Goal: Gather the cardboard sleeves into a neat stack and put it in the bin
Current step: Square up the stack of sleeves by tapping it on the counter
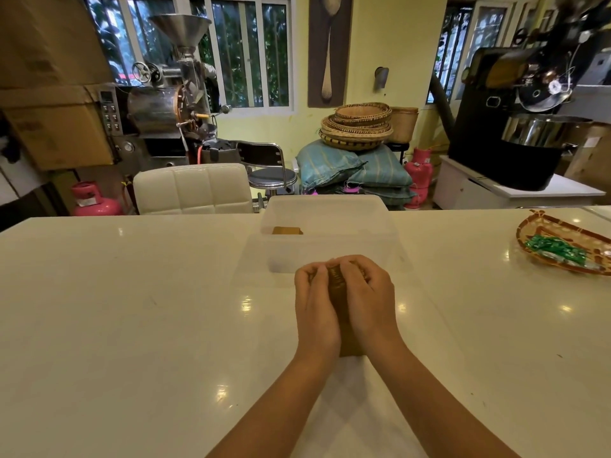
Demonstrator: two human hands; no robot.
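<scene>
Two bare arms reach out over the white table (132, 309) and meet in the middle. Between the hands stands a stack of brown cardboard sleeves (340, 292), set on its edge on the table. Its top edges peek out between the fingers and its bottom corner shows below the wrists. The left hand (315, 312) presses flat on the left side of the stack with its fingers curled over the top. The right hand (368, 302) presses on the right side the same way. Both hands are closed around the stack and squeeze it between them.

Just behind the stack sits a clear plastic bin (330, 223). The fingertips are right at its near wall. Inside the bin, on its left side, lies another brown cardboard piece (287, 230); how many pieces it is cannot be told.

Far to the right of the stack, near the table edge, is a woven tray (542, 226) with green wrapped sweets (555, 251) in it.

Behind the bin, past the table, is a white padded chair (193, 188) and a black stool (271, 175). Farther back from the bin are blue-green sacks (334, 166) with round baskets (358, 127) piled on top. Far left of the bin stands a pink gas tank (94, 200) and a shiny metal machine (172, 104). Far right of the bin is a big black machine (515, 127) on a white cabinet
</scene>
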